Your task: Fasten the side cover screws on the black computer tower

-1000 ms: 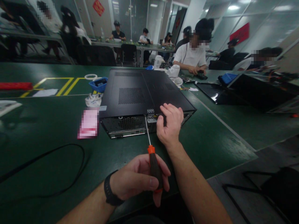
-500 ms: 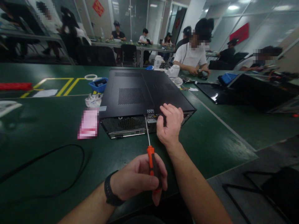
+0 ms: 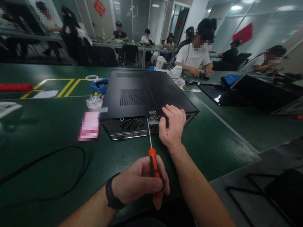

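Over the last second the left hand point(image 3: 139, 183) has rolled the orange-and-black-handled screwdriver point(image 3: 152, 159) in its closed fist; the handle's black face has given way to its orange stripe, while the thin steel shaft keeps its line and its tip stays at the same spot on the back panel; by my reading a screw there is being turned, though which way I cannot tell; the right hand point(image 3: 172, 127) has not moved, its fingers curled with the tips on the back top edge just at three o'clock of the tip; whether they pinch anything small is hidden; the flat black metal computer case point(image 3: 137, 91) lies on its side at twelve o'clock of both hands on the green table mat point(image 3: 47, 132), lid on, vent grille up, perforated rear facing the person; a blurred pink card point(image 3: 90, 124) lies at nine o'clock of its rear corner, a small blue plastic bin point(image 3: 101, 85) at ten o'clock.
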